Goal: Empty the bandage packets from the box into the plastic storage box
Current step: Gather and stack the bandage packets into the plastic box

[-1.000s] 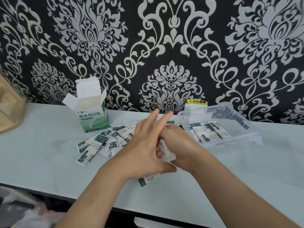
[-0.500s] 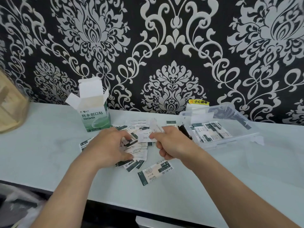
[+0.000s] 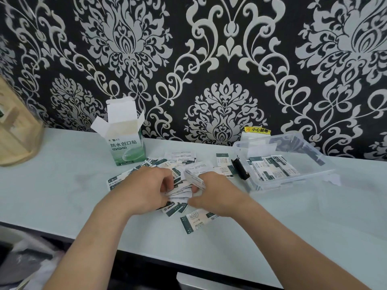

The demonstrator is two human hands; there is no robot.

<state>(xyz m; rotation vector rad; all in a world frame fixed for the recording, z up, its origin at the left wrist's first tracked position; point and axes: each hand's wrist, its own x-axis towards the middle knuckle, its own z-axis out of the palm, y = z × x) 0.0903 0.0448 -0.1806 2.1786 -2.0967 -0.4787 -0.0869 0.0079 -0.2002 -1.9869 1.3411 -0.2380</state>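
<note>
A: Layout?
B: Pale worktop. Clear plastic storage box far right, some packets inside. Open bandage box upright, far left.
A: Hands?
B: Left hand and right hand both on the loose bandage packets mid-worktop, fingers curled, gathering a bunch between them.

The left hand and right hand cover the middle of the bandage packet pile, hiding their fingertips. The wooden object at the counter's left end is cut off. Packet print is too small to read.
</note>
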